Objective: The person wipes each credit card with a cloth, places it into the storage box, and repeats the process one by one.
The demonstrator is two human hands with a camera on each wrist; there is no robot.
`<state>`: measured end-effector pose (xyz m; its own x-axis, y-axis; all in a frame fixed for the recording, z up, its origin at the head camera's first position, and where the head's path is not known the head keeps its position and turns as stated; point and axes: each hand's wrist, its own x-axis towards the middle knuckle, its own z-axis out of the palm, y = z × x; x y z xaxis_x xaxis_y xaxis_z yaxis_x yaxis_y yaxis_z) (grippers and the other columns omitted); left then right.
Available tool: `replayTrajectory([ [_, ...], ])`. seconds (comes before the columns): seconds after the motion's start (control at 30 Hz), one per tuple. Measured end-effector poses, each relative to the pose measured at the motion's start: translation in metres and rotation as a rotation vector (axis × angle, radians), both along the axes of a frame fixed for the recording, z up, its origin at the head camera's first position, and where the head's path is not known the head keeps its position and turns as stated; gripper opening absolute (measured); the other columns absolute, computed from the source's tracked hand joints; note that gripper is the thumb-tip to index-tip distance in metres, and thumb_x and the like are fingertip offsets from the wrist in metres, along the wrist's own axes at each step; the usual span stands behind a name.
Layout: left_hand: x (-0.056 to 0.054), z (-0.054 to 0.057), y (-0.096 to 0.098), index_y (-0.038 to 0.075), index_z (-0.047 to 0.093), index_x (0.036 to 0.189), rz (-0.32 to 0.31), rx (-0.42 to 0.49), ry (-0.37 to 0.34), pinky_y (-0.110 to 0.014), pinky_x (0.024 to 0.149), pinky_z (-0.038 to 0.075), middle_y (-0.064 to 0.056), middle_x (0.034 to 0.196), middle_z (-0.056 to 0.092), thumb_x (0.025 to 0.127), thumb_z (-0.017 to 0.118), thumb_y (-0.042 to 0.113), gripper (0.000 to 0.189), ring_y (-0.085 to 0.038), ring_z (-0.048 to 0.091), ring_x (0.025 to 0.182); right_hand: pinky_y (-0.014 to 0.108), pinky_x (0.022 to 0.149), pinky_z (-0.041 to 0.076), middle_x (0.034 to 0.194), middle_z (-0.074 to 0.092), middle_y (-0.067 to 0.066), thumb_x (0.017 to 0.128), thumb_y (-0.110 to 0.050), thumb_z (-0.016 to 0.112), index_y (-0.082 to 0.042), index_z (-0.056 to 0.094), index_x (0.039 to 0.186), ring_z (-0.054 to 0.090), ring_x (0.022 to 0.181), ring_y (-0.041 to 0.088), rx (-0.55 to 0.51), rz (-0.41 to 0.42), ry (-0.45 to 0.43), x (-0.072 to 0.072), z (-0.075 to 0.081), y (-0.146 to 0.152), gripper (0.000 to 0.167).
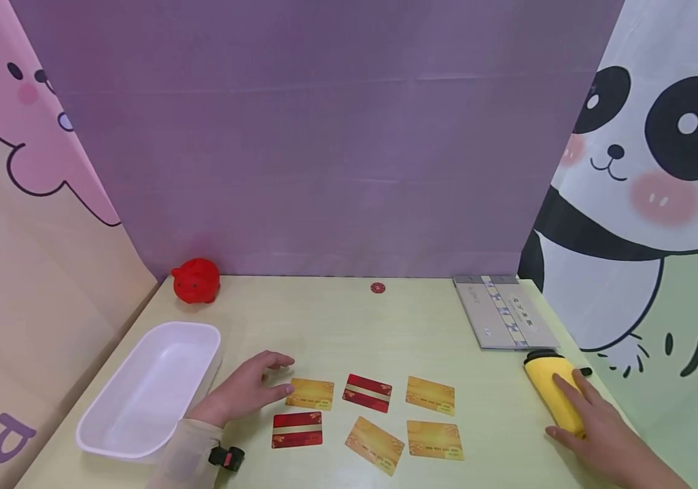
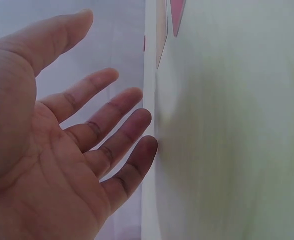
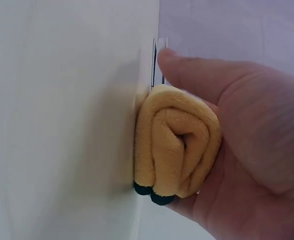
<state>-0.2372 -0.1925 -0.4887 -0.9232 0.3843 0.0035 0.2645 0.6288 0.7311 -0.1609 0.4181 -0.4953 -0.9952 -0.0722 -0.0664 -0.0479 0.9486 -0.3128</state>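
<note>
My right hand [image 1: 605,428] grips a rolled yellow towel [image 1: 550,388] with dark trim, lying at the table's right side. In the right wrist view the towel's coiled end [image 3: 176,145] shows, thumb on one side and palm against the other. My left hand [image 1: 249,387] is held over the table with fingers spread and nothing in its palm, as the left wrist view confirms. Its thumb tip overlaps the edge of a gold card [image 1: 315,395]. A red card [image 1: 297,430] lies just below, and another red card [image 1: 367,392] to the right.
More gold cards [image 1: 436,440] lie at the front middle. A white plastic basin [image 1: 88,435] stands left, beside my left forearm. Toward the back are a red piggy bank [image 1: 196,280], a small red disc [image 1: 378,288] and a flat grey box [image 1: 483,319] behind the towel. A purple cloth [image 1: 336,170] hangs behind.
</note>
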Motion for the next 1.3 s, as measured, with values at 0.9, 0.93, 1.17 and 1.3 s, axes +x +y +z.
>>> replayTrajectory([
  [0.9, -0.001, -0.001, 0.002, 0.015, 0.064, 0.138, 0.054, 0.051, -0.064, -0.054, 0.109, 0.048, -0.001, 0.131, 0.065, 0.097, 0.078, 0.03, 0.046, -0.025, 0.057, 0.123, 0.081, 0.092, 0.042, 0.148, 0.035, 0.04, 0.086, -0.007, 0.077, -0.003, 0.049, 0.149, 0.042, 0.124, 0.068, 0.04, -0.02, 0.109, -0.019, 0.003, 0.011, 0.069],
  [0.93, -0.001, -0.001, 0.002, 0.014, 0.064, 0.138, 0.053, 0.053, -0.064, -0.054, 0.109, 0.048, -0.002, 0.131, 0.065, 0.097, 0.078, 0.03, 0.046, -0.026, 0.057, 0.123, 0.082, 0.093, 0.041, 0.149, 0.037, 0.041, 0.087, -0.005, 0.076, -0.003, 0.05, 0.149, 0.041, 0.125, 0.068, 0.036, -0.03, 0.11, -0.019, 0.004, 0.011, 0.068],
  [1.17, 0.001, -0.001, 0.003, 0.015, 0.064, 0.138, 0.046, 0.029, -0.066, -0.053, 0.108, 0.049, 0.0, 0.131, 0.066, 0.094, 0.081, 0.029, 0.049, -0.024, 0.058, 0.122, 0.078, 0.091, 0.044, 0.143, 0.048, 0.04, 0.09, -0.005, 0.073, -0.002, 0.054, 0.147, 0.049, 0.12, 0.065, -0.042, -0.122, 0.117, -0.014, 0.011, 0.012, 0.06],
  [1.3, 0.001, 0.0, 0.002, 0.015, 0.065, 0.136, 0.033, -0.033, -0.046, -0.05, 0.105, 0.052, 0.0, 0.129, 0.066, 0.09, 0.086, 0.027, 0.052, -0.024, 0.059, 0.119, 0.078, 0.091, 0.045, 0.142, 0.05, 0.039, 0.091, -0.006, 0.073, -0.003, 0.054, 0.148, 0.049, 0.12, 0.065, -0.079, -0.147, 0.134, -0.012, 0.013, 0.009, 0.06],
])
